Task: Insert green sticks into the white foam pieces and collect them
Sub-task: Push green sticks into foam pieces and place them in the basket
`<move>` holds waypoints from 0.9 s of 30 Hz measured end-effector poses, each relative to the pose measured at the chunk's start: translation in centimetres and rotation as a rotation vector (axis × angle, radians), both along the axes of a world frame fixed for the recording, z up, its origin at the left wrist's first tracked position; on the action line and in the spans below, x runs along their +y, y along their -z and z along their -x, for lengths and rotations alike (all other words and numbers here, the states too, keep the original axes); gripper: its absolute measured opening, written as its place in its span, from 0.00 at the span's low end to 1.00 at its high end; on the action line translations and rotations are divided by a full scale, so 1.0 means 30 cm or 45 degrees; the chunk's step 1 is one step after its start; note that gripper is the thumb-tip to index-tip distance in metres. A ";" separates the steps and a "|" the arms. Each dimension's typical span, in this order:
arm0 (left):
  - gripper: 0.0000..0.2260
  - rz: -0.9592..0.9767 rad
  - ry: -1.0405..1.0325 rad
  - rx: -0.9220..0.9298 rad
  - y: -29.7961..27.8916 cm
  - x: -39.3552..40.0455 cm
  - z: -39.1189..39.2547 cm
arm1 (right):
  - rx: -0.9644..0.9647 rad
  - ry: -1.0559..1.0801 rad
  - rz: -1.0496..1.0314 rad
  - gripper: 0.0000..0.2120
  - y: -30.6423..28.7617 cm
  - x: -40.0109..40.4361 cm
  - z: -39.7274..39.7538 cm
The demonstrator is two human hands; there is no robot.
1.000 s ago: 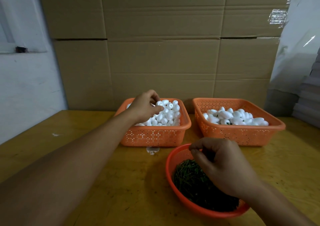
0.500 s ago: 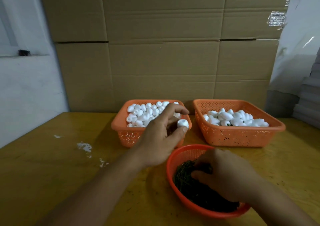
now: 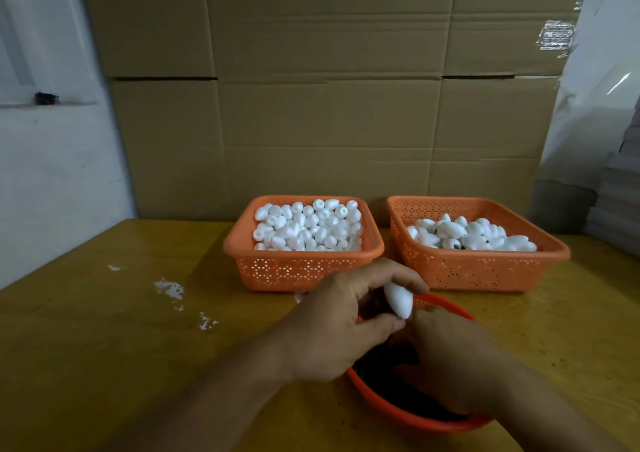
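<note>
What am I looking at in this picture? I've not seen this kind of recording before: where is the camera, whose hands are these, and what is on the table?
There is no machine: a person wears a camera on the head, looking down at their own bare hands. On the table stand two baskets: the left basket and the right basket both hold white foam pieces. Nearer is a round bowl of green sticks. The left hand pinches one foam piece above the bowl. The right hand reaches into the bowl; whether it holds a stick is hidden.

Dim, flat indoor light. A strip of tape at two o'clock glints. Wide-angle bending curves the edges; the forearms at six o'clock sit in soft shadow.
</note>
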State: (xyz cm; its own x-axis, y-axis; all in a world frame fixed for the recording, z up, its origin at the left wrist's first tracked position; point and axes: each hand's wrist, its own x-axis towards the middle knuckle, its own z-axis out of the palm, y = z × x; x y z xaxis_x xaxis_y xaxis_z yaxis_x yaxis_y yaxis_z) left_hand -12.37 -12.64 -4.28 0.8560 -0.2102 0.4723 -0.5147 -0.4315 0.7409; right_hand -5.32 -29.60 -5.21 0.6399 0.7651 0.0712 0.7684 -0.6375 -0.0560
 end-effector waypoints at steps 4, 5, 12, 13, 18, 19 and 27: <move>0.12 0.073 -0.012 -0.006 0.015 -0.011 -0.005 | -0.031 0.016 -0.028 0.12 0.013 0.002 -0.005; 0.11 0.091 -0.007 0.001 0.016 -0.011 -0.006 | -0.036 0.018 -0.026 0.11 0.015 0.003 -0.006; 0.11 0.201 -0.284 -0.071 0.031 -0.014 -0.026 | 0.034 0.068 -0.068 0.08 -0.001 0.015 -0.010; 0.11 0.254 -0.293 -0.056 0.029 -0.014 -0.026 | 0.057 0.076 -0.098 0.07 -0.004 0.015 -0.010; 0.14 0.660 -0.231 0.109 0.016 -0.023 -0.025 | 0.097 0.110 -0.281 0.05 -0.017 0.009 -0.013; 0.14 0.738 -0.208 0.149 0.014 -0.024 -0.026 | 0.104 0.113 -0.317 0.04 -0.019 0.009 -0.015; 0.13 1.210 -0.057 0.449 -0.015 -0.023 -0.016 | 0.149 0.094 -0.576 0.04 -0.029 0.005 -0.010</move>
